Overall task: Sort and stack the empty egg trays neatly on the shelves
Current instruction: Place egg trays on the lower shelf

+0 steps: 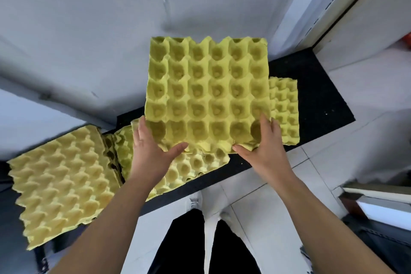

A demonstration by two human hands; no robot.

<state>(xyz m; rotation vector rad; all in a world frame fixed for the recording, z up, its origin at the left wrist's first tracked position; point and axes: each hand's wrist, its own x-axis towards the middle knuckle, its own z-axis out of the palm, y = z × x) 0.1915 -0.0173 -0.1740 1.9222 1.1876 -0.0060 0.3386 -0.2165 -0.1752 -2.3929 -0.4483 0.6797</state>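
Observation:
A yellow-green egg tray (206,91), cups facing me, is lifted above the black surface (311,100). My left hand (151,153) grips its near left corner, thumb along the front edge. My right hand (264,142) grips its near right corner, fingers curled over the rim. Under the held tray lies a loose pile of egg trays (195,167), partly hidden by my left hand. Another tray (285,109) lies flat to the right, half covered by the held one. A stack of trays (60,184), bumps up, sits at the left.
The black surface runs along a grey wall (111,29). White floor tiles (255,202) lie below, with my dark trousers (200,247) and a white shoe visible. A door frame (333,6) stands at the upper right, and boxes (378,202) sit at the lower right.

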